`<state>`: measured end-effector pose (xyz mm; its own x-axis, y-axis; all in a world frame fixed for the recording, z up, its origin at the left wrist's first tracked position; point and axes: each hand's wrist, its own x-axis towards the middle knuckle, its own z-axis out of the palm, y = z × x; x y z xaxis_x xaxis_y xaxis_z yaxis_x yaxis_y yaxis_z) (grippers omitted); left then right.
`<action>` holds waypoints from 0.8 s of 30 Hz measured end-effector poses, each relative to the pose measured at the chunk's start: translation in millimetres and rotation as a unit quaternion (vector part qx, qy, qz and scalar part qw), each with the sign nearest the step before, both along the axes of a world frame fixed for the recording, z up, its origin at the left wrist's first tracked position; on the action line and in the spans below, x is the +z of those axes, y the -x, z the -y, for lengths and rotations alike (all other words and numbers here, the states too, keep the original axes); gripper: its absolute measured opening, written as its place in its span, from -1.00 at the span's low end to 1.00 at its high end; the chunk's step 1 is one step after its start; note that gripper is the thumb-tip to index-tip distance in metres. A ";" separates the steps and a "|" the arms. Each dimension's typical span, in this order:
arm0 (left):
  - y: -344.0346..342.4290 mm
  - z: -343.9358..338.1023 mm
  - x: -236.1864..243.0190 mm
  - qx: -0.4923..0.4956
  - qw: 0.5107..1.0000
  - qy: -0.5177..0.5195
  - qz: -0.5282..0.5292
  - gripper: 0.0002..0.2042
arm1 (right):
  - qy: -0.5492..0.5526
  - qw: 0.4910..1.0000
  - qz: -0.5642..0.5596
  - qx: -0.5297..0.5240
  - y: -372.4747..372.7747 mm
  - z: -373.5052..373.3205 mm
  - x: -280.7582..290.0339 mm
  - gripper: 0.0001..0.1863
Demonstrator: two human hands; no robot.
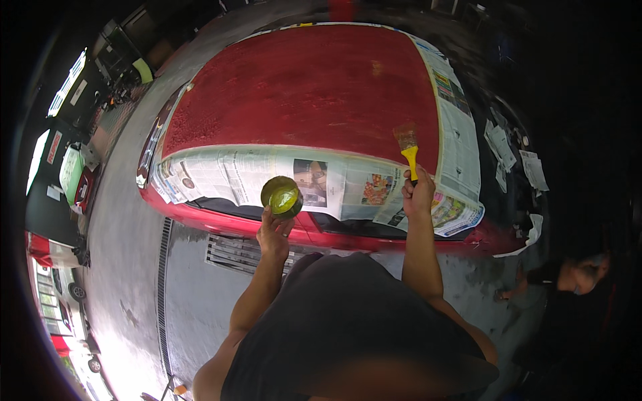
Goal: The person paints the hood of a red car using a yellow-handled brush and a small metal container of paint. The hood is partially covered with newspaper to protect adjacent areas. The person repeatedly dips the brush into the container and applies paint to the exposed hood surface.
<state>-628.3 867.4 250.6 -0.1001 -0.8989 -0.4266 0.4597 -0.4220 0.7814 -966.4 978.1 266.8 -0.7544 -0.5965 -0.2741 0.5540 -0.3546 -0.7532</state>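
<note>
My left hand [273, 235] is wrapped round the lower side of a small round can [281, 197], tilted so that a shiny yellow-green liquid shows inside. In my right hand [418, 194] is a paintbrush [410, 155] with a yellow handle, gripped near the handle's end, its brown bristles up over the roof's right part. Whether the bristles touch the roof I cannot tell. Before me spreads a red car roof [301, 87] with a dull, patchy surface. Newspaper sheets [227, 170] are taped along its near edge and right side, below both hands.
The red car's side [314, 234] runs between me and the roof. A floor grate [231, 252] and a long drain [164, 294] lie in the grey floor. Loose papers [501, 150] are at the right, where another person [575, 275] stands. Parked cars [70, 294] are far left.
</note>
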 end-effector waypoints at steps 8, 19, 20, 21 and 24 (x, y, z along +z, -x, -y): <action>3.6 -7.5 4.7 0.003 1.000 0.006 0.007 -0.32 | 0.004 1.000 -0.015 0.010 6.1 -3.5 -2.7 -0.77; 10.6 -14.2 6.4 0.017 1.000 0.008 0.000 -0.34 | 0.012 1.000 0.007 0.008 16.5 -5.2 -10.5 -0.76; 10.5 -14.3 6.1 0.017 1.000 0.005 0.001 -0.35 | 0.011 1.000 0.012 0.004 17.6 -4.9 -11.9 -0.77; 9.8 -14.6 5.8 0.020 1.000 0.002 0.001 -0.35 | 0.009 1.000 0.017 0.002 18.5 -4.7 -13.3 -0.77; 6.7 -13.9 5.7 0.029 1.000 -0.001 -0.005 -0.35 | 0.010 1.000 0.016 0.006 20.1 -4.0 -16.2 -0.79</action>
